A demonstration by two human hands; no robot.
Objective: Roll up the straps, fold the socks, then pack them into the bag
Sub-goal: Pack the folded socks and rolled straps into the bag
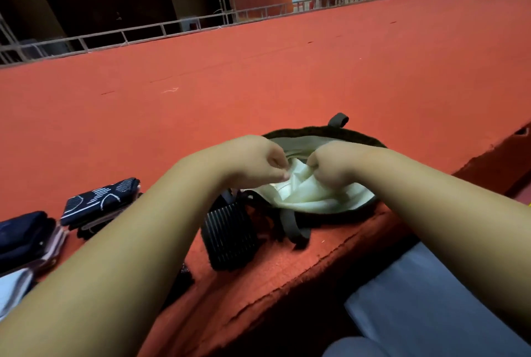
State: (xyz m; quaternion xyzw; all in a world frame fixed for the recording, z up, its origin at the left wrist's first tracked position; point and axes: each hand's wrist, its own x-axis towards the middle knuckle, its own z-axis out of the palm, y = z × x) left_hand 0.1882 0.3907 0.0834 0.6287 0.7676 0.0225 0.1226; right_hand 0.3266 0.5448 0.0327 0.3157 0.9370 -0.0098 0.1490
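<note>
1. My left hand point(258, 159) and right hand point(330, 165) each pinch the cream cloth point(310, 195), fingers curled and knuckles close together.
2. The cloth lies bunched in the open mouth of the dark bag point(316, 133), near the edge of the red carpet point(258, 69).
3. The folded socks point(100, 201) sit well to my left, and a black ribbed pad point(228, 234) lies just beside the bag.

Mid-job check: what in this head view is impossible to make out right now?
Head view only:
- Inside the bag: hidden by the left hand, right hand and the cream fabric they pinch.
- A pale item at the left edge: cut off by the frame and the left forearm.
</note>
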